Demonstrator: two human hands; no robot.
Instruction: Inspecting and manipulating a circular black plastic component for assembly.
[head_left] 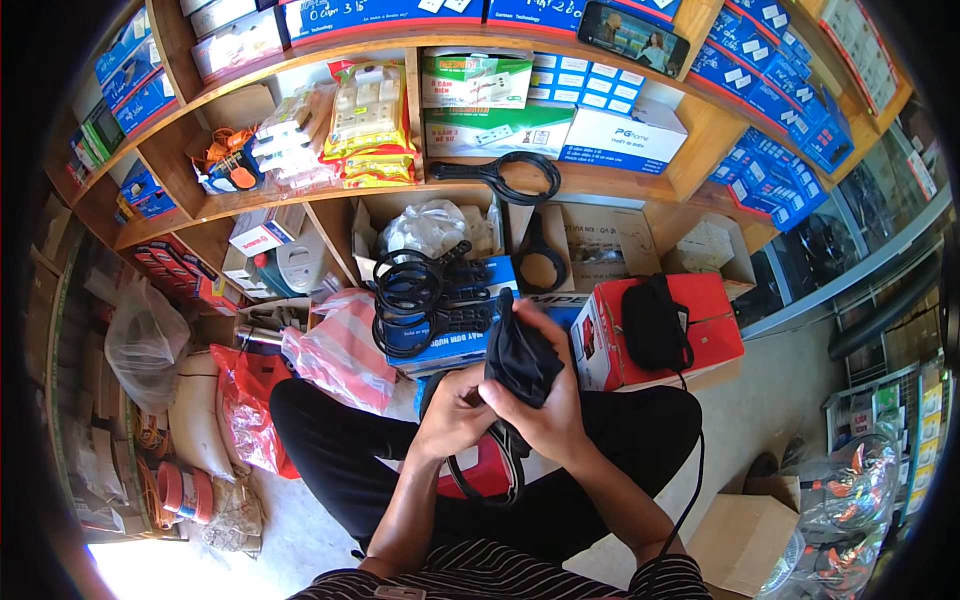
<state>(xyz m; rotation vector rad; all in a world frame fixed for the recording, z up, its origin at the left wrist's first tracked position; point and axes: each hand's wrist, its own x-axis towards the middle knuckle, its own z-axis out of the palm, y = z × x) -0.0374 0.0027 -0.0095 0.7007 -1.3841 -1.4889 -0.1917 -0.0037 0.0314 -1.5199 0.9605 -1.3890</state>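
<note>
The right hand (556,408) clamps a black bundle (522,355) above the lap (562,502); the left hand (453,412) curls at its lower edge, its exact grip hidden. Two-handed handling seems the current step; the next move probably calls for a steady hold.

The shirt (490,575) is dark, nearly black, and crossed by thin pale stripes. Its right sleeve (672,576) carries the same stripes and ends short, leaving the right forearm (622,505) bare; the left forearm (400,515) is bare as well. The left hand (452,418) and right hand (550,410) are bare too. The trousers (335,445) are plain black and look loose, with soft folds. A small greyish oblong piece (400,592) shows at the shirt's lower-edge view, too small to identify
</note>
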